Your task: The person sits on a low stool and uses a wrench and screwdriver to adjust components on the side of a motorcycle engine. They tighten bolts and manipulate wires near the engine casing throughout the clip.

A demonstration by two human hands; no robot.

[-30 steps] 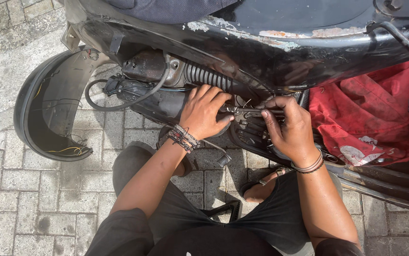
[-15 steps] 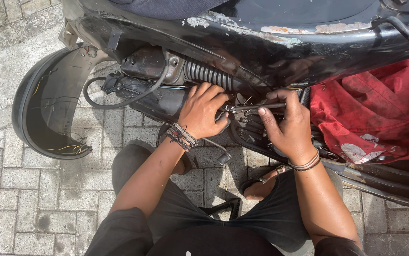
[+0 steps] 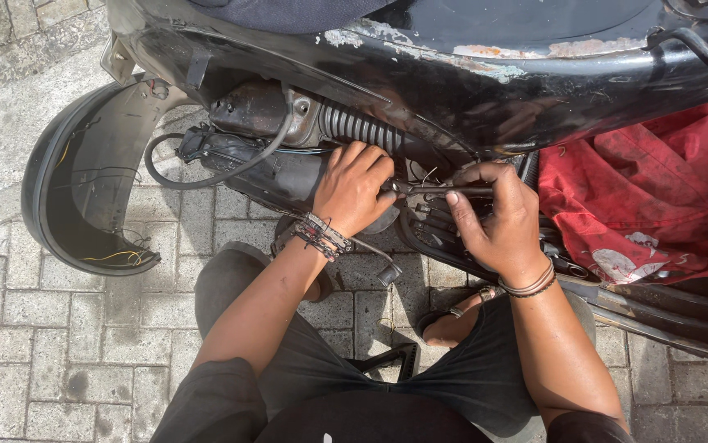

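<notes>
A person crouched on brick paving works under a stripped black scooter; the left hand is curled around the jaw end of slim metal pliers, the right hand closed on their handles beside the ribbed rubber hose; stiff, light and likely greasy, the pliers are best gripped at the handles; their tips and whatever they bite stay hidden behind fingers; a red rag lies alongside.

pliers | slim dark metal | lying level | held under scooter body
</notes>
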